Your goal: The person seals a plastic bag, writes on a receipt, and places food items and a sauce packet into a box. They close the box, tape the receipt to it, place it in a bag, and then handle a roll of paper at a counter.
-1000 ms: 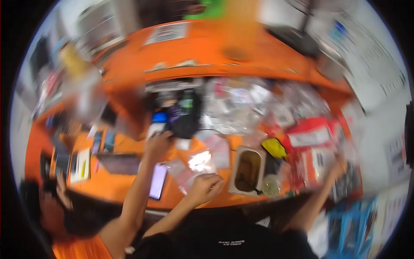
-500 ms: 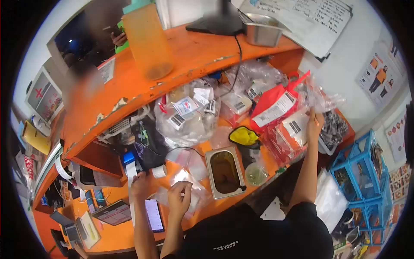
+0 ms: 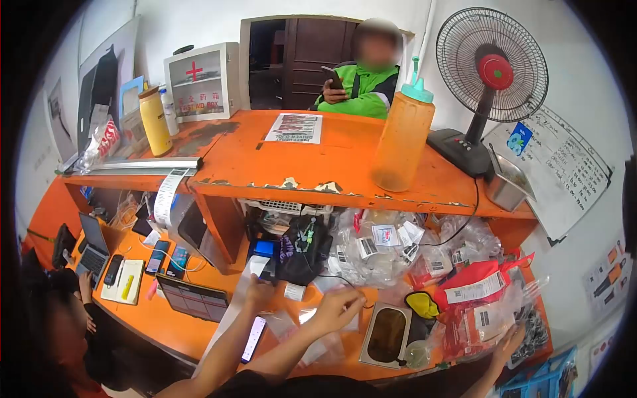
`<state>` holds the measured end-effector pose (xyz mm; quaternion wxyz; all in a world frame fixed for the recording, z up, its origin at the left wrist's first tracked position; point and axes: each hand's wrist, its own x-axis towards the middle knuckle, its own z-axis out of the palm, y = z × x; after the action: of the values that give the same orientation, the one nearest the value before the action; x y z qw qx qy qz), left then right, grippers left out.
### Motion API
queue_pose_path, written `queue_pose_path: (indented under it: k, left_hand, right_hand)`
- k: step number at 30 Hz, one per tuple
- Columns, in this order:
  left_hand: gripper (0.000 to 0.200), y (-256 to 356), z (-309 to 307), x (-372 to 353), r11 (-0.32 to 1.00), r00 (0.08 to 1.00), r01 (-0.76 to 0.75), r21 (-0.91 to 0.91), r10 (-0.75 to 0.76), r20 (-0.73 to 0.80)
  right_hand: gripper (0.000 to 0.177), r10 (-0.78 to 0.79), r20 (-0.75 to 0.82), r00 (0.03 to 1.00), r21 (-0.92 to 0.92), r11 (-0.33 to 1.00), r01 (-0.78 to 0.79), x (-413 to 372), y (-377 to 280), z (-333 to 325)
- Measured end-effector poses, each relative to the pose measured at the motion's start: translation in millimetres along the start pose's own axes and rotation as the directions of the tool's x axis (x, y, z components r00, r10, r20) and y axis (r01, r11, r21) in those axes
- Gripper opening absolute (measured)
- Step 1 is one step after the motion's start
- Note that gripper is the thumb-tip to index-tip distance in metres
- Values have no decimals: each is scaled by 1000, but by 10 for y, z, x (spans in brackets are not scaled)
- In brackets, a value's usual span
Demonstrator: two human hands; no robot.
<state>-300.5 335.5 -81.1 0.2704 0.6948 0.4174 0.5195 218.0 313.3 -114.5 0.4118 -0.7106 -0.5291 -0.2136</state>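
Note:
My left hand [image 3: 337, 310] hangs above the counter, left of a metal tray [image 3: 367, 357] of dark liquid. Its fingers are curled, and I see nothing in them. Thin clear plastic [image 3: 282, 322] lies below. On the right my right hand [image 3: 509, 341] closes on the edge of a clear plastic bag [image 3: 499, 335] with red and white packs. Beside it lies a red bag [image 3: 511, 268] with a white label [image 3: 474, 288]. A hand of another person [image 3: 257, 292], left of mine, is at a long paper receipt strip [image 3: 233, 312] below a small printer [image 3: 265, 249].
A phone [image 3: 253, 339] and a laptop [image 3: 189, 297] lie to the left. Bagged orders [image 3: 371, 265] crowd the shelf. Above stand an orange squeeze bottle [image 3: 401, 142] and a fan [image 3: 492, 73]. A person in green [image 3: 361, 89] holds a phone behind the counter; another person [image 3: 66, 325] sits left.
My view has swung up and left, bringing in the fan and the person in green. My left hand has come nearer the metal tray. My right hand stays by the plastic bag.

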Motion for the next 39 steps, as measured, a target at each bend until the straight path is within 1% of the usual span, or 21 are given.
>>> queue_pose_path:
  k: [3,4,5,7,9,10,11,12,13,15,17,19,20,22,26,28,29,30,33,35,39]
  left_hand:
    - [5,57,-133,398,971,927,-229,76,241,-287]
    - [2,43,-238,579,900,847,-315,301,409,-339]
    - [6,187,-346,725,869,818,-264,419,432,-379]
    - [21,400,-515,1083,771,717,-236,592,549,-430]
    - [22,455,-594,1394,671,631,-137,729,626,-458]
    - [22,406,-610,1500,675,634,-146,724,625,-455]
    - [23,278,-607,1601,656,703,-128,744,589,-398]
    - [23,137,-578,1659,634,766,-112,766,546,-340]
    - [22,11,-531,1686,611,710,-132,780,608,-356]
    - [22,-29,-529,1699,605,686,-145,783,632,-361]
    - [21,-49,-521,1698,603,662,-150,784,650,-373]
    - [21,-57,-523,1706,599,645,-157,785,664,-378]
    - [21,-62,-527,1710,601,646,-162,782,664,-377]
    - [21,-51,-527,1701,590,640,-160,791,672,-372]
    - [21,-31,-549,1673,590,688,-172,789,646,-332]
    - [21,-46,-480,1504,646,740,-189,739,589,-325]
    - [24,-86,-485,1522,611,730,-185,770,610,-310]
    - [27,-71,-550,1674,564,689,-178,806,656,-307]
    - [24,-29,-547,1701,586,654,-181,790,671,-349]
    - [23,-40,-536,1687,586,638,-183,789,682,-358]
    - [19,-69,-504,1708,581,615,-172,795,694,-374]
  right_hand:
    - [49,156,-92,983,201,970,-135,-194,-226,-488]
    - [49,208,-134,969,303,939,-160,-271,-315,-611]
    - [49,207,-139,968,297,942,-159,-385,-425,-704]
    - [36,178,0,984,158,972,-175,-635,-549,-852]
    - [49,265,233,936,190,931,-311,-1046,-266,-752]
    - [45,-60,138,989,21,998,58,-1264,-176,-693]
    - [42,-394,110,912,-173,896,408,-1434,-155,-666]
    - [48,-125,194,973,-49,989,137,-1639,-437,-800]
    - [56,139,303,943,47,986,-161,-1843,-759,-931]
    - [48,89,428,899,167,970,-175,-2335,-676,-940]
    - [40,378,694,613,20,841,-541,-3128,-153,-804]
    - [30,22,301,953,178,981,-79,-3244,-624,-945]
    - [30,26,300,954,174,981,-82,-3215,-764,-993]
    - [26,128,533,836,98,973,-211,-3216,-931,-1099]
    - [23,303,532,791,-18,938,-347,-3400,-983,-1064]
    - [21,408,434,803,92,867,-489,-2708,-2095,-1532]
    - [23,370,725,580,-52,870,-490,-2953,-1431,-1430]
    - [25,210,521,827,91,950,-299,-3313,-1026,-1142]
    - [26,150,531,834,133,957,-256,-3306,-938,-1062]
    - [25,255,583,771,120,912,-393,-3289,-1008,-1116]
    - [24,321,562,763,70,900,-430,-3287,-1077,-1148]
